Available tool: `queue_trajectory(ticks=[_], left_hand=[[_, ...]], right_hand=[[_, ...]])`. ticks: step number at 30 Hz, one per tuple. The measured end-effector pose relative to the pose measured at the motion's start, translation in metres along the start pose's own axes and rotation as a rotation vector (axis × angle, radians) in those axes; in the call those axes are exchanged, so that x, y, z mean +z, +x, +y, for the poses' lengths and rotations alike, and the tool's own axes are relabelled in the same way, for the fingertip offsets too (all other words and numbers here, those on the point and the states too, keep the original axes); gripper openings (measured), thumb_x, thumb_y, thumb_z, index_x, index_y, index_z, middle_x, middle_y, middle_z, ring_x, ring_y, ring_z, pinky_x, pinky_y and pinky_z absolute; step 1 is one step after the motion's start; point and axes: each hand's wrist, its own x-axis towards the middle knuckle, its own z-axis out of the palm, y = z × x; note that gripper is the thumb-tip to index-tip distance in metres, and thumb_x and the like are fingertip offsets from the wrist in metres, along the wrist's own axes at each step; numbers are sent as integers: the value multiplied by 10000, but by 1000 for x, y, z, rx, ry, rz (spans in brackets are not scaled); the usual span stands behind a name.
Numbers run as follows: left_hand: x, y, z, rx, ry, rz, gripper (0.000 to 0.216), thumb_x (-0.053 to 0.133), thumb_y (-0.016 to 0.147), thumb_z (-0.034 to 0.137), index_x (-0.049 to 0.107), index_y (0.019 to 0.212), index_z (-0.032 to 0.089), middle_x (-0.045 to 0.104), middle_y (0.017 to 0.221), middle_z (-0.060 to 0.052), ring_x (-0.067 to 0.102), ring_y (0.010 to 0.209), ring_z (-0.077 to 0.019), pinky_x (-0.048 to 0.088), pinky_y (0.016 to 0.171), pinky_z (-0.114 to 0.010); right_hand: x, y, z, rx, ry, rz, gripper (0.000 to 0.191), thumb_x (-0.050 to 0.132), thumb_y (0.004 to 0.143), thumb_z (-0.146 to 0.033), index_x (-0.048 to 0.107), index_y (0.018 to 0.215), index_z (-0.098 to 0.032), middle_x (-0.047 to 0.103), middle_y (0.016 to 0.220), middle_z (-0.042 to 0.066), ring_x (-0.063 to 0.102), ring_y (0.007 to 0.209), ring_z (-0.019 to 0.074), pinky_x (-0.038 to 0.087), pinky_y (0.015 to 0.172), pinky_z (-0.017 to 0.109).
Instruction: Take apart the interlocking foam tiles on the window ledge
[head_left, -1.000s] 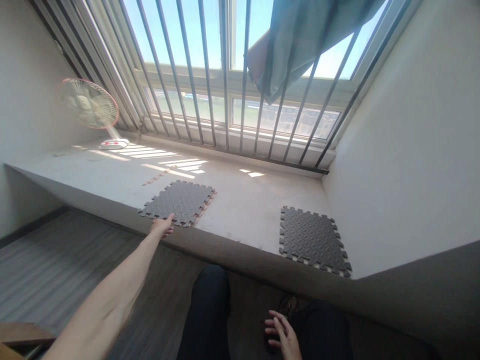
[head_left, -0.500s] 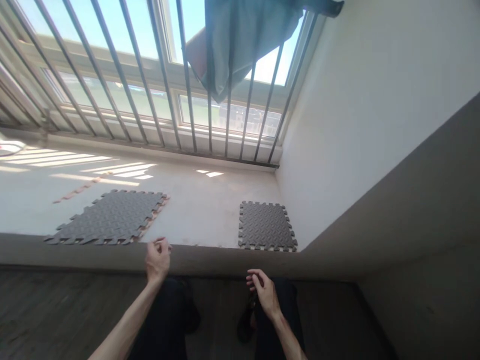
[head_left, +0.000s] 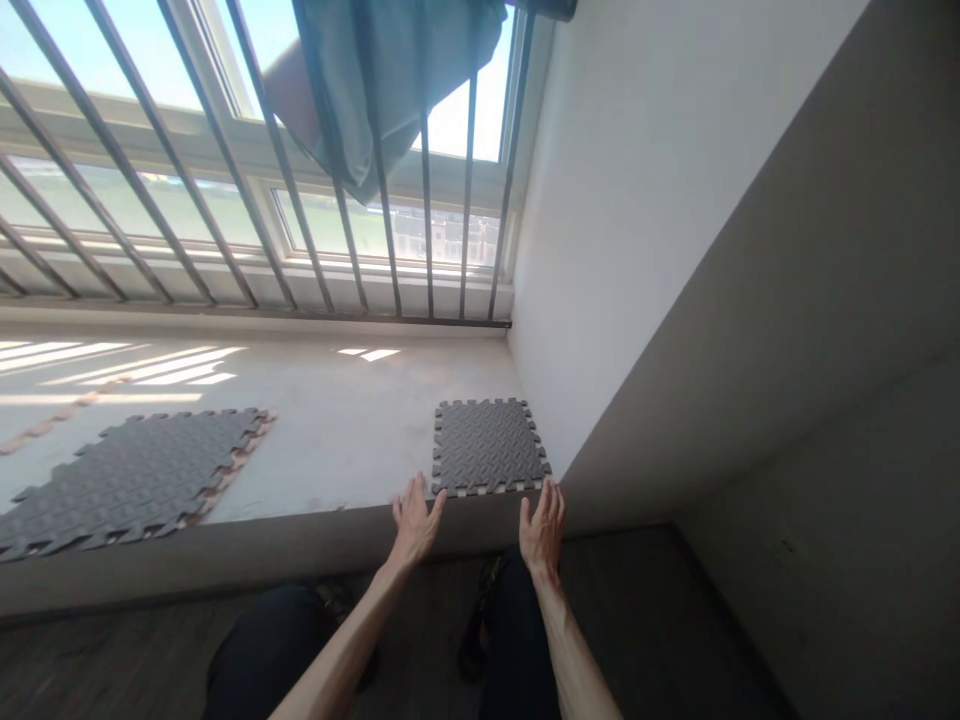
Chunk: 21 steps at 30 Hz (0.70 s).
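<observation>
Matt grey foam with a raised diamond-plate texture and jigsaw edges on the small mat [head_left: 489,445], the same on the big mat [head_left: 127,477] to its left. Under both, a smooth, dull, pale ledge [head_left: 352,430] like painted concrete. Behind the small mat, dark painted metal bars [head_left: 428,200] with limp teal cloth [head_left: 390,70] draped through; below the ledge, matt wood-grain floor [head_left: 112,665].

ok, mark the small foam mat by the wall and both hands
small foam mat [head_left: 487,446], head view, middle of its top face
left hand [head_left: 415,522], head view, back of hand
right hand [head_left: 541,528], head view, back of hand
</observation>
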Motion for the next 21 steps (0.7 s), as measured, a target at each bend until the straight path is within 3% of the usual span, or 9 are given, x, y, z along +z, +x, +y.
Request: queue_trajectory(ticks=[4,8,12,15,18,21], left_hand=[[9,1,9,-47,13,-43,710,536,1025,448,360,1650,159,562,1656,-207,373,1647,-332,27,1383,-605],[-2,-3,8,-100,-106,99,659,654,968,401,487,1564,175,670,1458,-189,525,1503,-366,253,1346,-617],[-14,-16,-1,-301,-524,313,676,799,877,279,520,1490,219,647,1295,-124,681,1266,-275,501,1221,-517],[-16,-33,-7,-527,-960,431,549,768,886,145,540,1376,243,693,1098,-57,749,1073,-192,588,1127,-443],[-12,-56,-6,-703,-1209,327,191,662,973,162,647,1151,230,757,992,-65,785,978,-180,608,1112,-422],[-1,-77,5,-797,-1287,98,126,622,1018,201,700,1116,207,807,1093,-119,813,1002,-201,644,1052,-391]], right_hand=[[2,6,5,-25,123,61,668,378,1104,-515,456,1618,-95,540,1609,258,433,1535,349,382,1281,596],[-4,4,6,117,372,91,623,466,1067,-590,556,1493,-144,677,1354,214,634,1282,322,502,1161,540],[-7,0,5,415,681,72,811,660,903,-733,521,1464,-164,701,1215,150,735,921,241,629,874,412],[-7,5,4,656,915,-26,942,813,708,-775,567,1404,-190,720,1206,123,738,788,218,641,676,370],[-12,10,2,794,1036,-187,802,913,588,-740,712,1129,-183,728,921,34,705,728,195,623,604,316],[-17,12,-4,805,1003,-278,668,923,571,-739,745,885,-177,678,742,-3,651,679,171,594,568,280]])
